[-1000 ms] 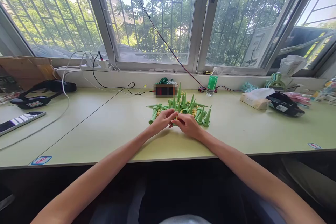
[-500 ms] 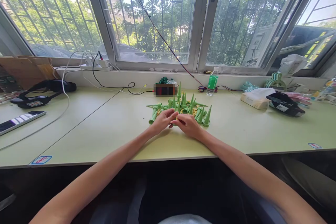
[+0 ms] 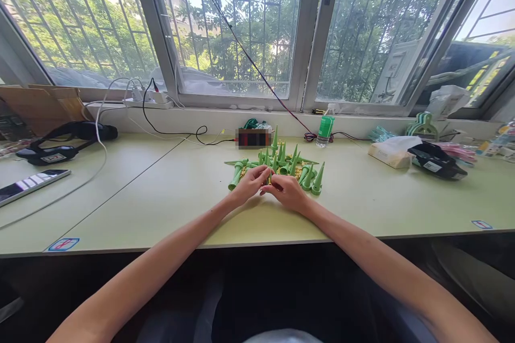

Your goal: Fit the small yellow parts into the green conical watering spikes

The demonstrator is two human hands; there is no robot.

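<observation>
My left hand (image 3: 253,182) and my right hand (image 3: 287,188) meet low over the table, fingers pinched together. Between them is a green plastic spike (image 3: 270,176), mostly covered by the fingers, with a bit of yellow showing at the fingertips. Just beyond lies a pile of similar green cone-shaped spikes (image 3: 293,163), some upright and some on their sides. Small yellow pieces (image 3: 298,171) are scattered among them. At the right of the pile one spike (image 3: 317,180) stands point up on a wide collar.
Behind the pile are a pixelated dark box (image 3: 253,138) and a water bottle (image 3: 325,126). A tissue box (image 3: 388,154) and black headgear (image 3: 438,161) lie right. Left are another black headset (image 3: 54,150), a phone (image 3: 32,185) and a white cable (image 3: 103,158). The table's front edge (image 3: 257,245) runs below my forearms.
My fingers have shifted slightly around the small piece, and a little more yellow shows between them. The pile and the other objects stay where they were.
</observation>
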